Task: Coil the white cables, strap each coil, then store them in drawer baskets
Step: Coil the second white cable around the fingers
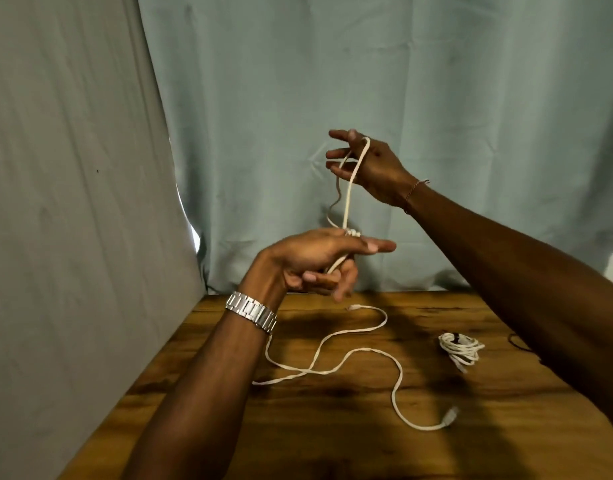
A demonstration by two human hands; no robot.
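My left hand (318, 261) is raised above the table and holds several turns of a white cable (348, 199) wound round its fingers, thumb pointing right. From there the cable runs up to my right hand (367, 161), which pinches it at the thumb, its other fingers spread. A second white cable (336, 367) lies loose in curves on the wooden table (332, 427), with a connector at each end. A finished white coil (460, 349) with a dark strap lies on the table to the right.
A grey-green curtain (402, 81) hangs behind the table and a grey cloth (73, 168) hangs on the left. A thin dark item (518, 342) shows beside my right forearm. The table's left edge runs diagonally.
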